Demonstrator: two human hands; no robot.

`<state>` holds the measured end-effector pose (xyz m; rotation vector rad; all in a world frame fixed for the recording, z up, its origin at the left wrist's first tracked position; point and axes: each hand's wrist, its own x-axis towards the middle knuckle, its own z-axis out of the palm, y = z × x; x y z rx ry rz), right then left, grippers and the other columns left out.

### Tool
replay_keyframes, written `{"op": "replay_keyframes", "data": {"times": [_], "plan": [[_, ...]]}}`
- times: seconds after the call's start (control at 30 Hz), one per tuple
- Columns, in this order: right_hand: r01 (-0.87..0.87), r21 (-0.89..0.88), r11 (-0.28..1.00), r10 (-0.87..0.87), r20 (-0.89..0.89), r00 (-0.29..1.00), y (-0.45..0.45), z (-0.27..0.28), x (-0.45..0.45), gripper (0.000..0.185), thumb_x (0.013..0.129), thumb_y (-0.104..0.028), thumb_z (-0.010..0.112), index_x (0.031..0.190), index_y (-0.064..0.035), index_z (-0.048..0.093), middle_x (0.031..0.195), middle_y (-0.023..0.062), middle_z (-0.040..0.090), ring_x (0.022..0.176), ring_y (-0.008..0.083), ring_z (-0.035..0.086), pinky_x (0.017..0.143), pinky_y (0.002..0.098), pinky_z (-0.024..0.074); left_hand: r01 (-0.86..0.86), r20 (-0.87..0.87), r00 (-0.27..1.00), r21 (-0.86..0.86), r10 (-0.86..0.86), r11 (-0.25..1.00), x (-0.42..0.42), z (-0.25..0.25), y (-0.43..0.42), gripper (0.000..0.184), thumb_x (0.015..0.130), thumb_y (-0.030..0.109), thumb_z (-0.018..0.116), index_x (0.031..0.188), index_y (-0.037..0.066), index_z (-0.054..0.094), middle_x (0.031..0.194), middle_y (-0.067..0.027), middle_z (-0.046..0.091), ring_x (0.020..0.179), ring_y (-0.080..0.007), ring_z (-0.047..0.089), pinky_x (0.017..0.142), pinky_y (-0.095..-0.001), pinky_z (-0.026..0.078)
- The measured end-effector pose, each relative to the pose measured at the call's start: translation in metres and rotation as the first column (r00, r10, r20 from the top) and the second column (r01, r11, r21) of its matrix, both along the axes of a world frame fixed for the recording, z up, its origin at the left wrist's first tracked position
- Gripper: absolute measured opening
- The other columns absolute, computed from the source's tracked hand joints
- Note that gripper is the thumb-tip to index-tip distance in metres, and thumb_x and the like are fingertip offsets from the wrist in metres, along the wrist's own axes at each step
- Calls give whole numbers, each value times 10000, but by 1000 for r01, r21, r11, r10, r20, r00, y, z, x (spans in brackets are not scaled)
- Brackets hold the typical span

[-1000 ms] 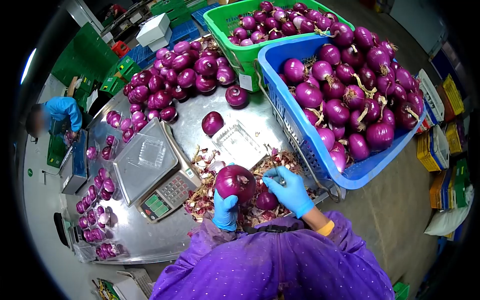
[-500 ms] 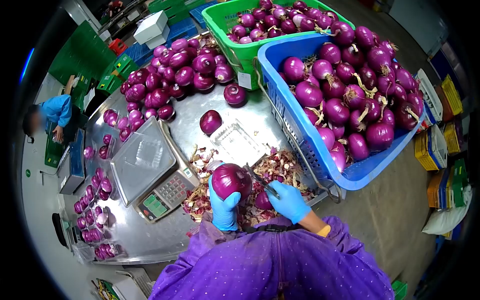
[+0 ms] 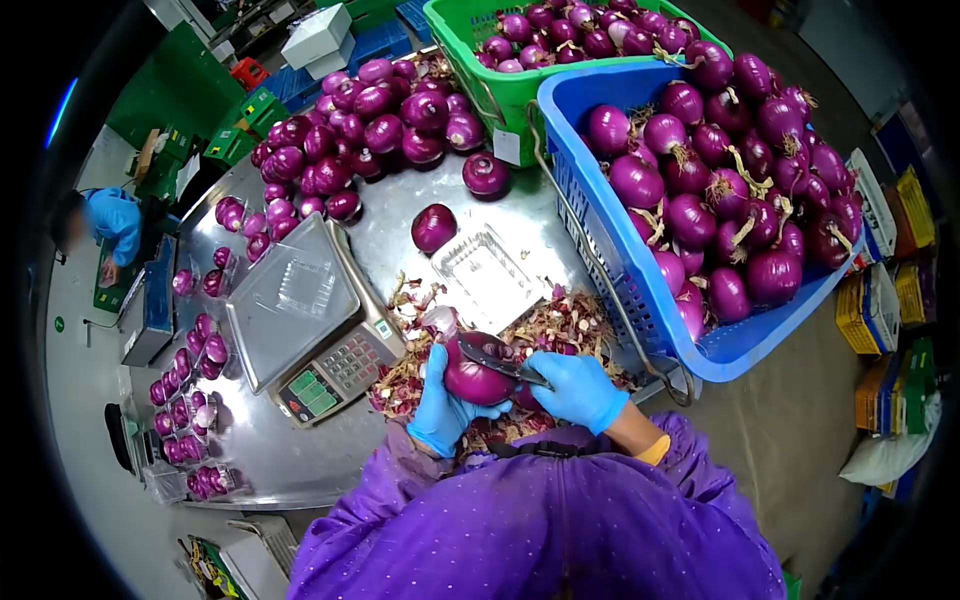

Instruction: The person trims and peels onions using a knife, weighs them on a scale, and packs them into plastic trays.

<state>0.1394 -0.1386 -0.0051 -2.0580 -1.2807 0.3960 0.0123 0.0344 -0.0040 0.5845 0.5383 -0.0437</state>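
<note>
In my blue-gloved left hand (image 3: pixel 446 408) is a large red onion (image 3: pixel 474 381), its fingers wrapped round the onion's side and underside. My right hand (image 3: pixel 575 388), gloved in blue too, is closed on the handle of a dark metal cutting tool (image 3: pixel 500 364). The tool's blade lies across the top of the onion; I cannot tell if it is a knife or scissors. Below the hands, dry peelings (image 3: pixel 560 325) cover the metal table, and another onion is partly hidden behind my right hand. A clear plastic tray (image 3: pixel 487 275) lies just beyond the peelings.
A scale (image 3: pixel 335 368) stands to the left, with packed onions (image 3: pixel 187 410) past it. Loose onions (image 3: pixel 370 125) are heaped at the back. A blue basket (image 3: pixel 640 290) and a green basket (image 3: pixel 515 110), both full of onions, stand at right. A person in blue (image 3: pixel 113 222) is far left.
The blade has moved left onto the onion's top, and my right hand has come closer to it. My left hand has turned the onion and shifted its grip lower. The view has moved slightly.
</note>
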Motion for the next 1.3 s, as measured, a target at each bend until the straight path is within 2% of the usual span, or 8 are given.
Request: {"op": "replay_keyframes", "data": {"times": [0.3,0.43,0.53,0.67,0.93,1.07,1.17,1.3], "plan": [[146,-288,946,-189,-126,974,-33,-47,17,163,839,-249,571,881,-92,557,737,192,622,691,418,603,597,504,471,219,-37,969,-326,-244,920,-13,-6,11,802,841,694,434,1355,80,390,1226,-225,553,869,-388,665,553,-396,594],[232,-155,960,-259,-185,948,-40,-71,11,163,858,-258,579,867,-95,580,700,217,601,682,437,590,583,517,454,13,-179,983,276,38,961,-20,-3,33,701,834,533,600,1345,83,431,1239,-131,562,1029,-288,620,763,-380,569],[278,-278,920,-365,-340,867,-48,-63,9,185,848,-226,623,880,-46,591,626,177,586,576,342,604,542,415,457,-78,52,996,887,69,455,-20,19,99,754,713,463,756,1316,109,475,1227,-105,556,991,-238,611,864,-351,511],[255,-250,934,-334,-360,871,-62,-84,4,203,854,-221,625,922,-31,605,669,190,607,594,303,607,565,378,465,38,20,910,990,414,-132,-28,57,183,805,652,484,786,1300,140,453,1095,-154,622,961,-281,641,883,-361,491],[238,-236,942,-313,-365,877,-53,-92,-9,275,861,-349,571,963,-100,627,767,219,637,724,418,620,643,484,481,678,-475,682,695,556,-239,-21,23,289,830,608,501,788,1254,102,454,1125,-192,617,1020,-373,613,871,-449,466],[248,-305,919,-352,-356,866,-57,-91,-9,291,877,-361,544,974,-93,601,777,217,634,721,415,619,652,487,479,575,-273,783,660,558,-483,0,28,284,857,665,432,794,1353,87,415,1265,-187,534,1156,-334,529,969,-404,424],[203,-286,937,-310,-404,861,-54,-83,-9,288,881,-363,532,971,-93,579,792,205,635,728,418,615,660,502,472,-139,209,972,885,112,-445,69,60,235,642,786,193,730,1342,52,443,1268,-126,539,1185,-253,509,1008,-367,392],[175,-235,956,-252,-355,900,-41,-96,-11,282,876,-350,564,988,-93,591,796,181,643,710,385,627,650,463,493,-298,219,875,947,-433,-123,179,137,97,561,780,90,725,1289,33,495,1174,-87,593,1116,-188,548,975,-326,416]]}}
